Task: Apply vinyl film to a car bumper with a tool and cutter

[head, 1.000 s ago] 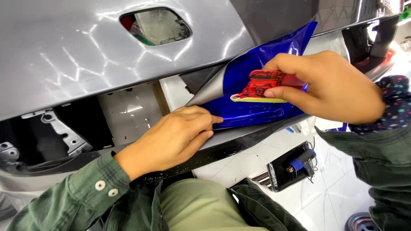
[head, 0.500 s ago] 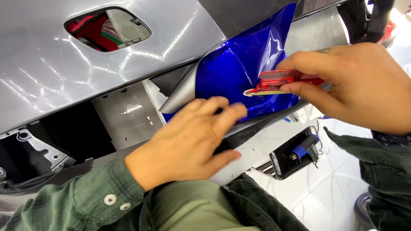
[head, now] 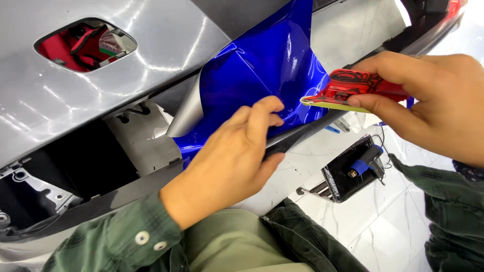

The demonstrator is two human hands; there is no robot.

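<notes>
Wrap is partway on: blue vinyl film (head: 262,75) covers part of the grey bumper panel (head: 101,90), but its left edge curls back, showing the matte grey backing, and most of the panel is bare. Left hand (head: 232,156) presses fingers flat on the film at the lower lip, grip spread. Right hand (head: 428,100) pinches a red squeegee (head: 358,88), yellow edge on the film. Film is glossy and creased; panel is smooth and reflective. Black tool (head: 353,171) lies on the marble floor (head: 393,226).
</notes>
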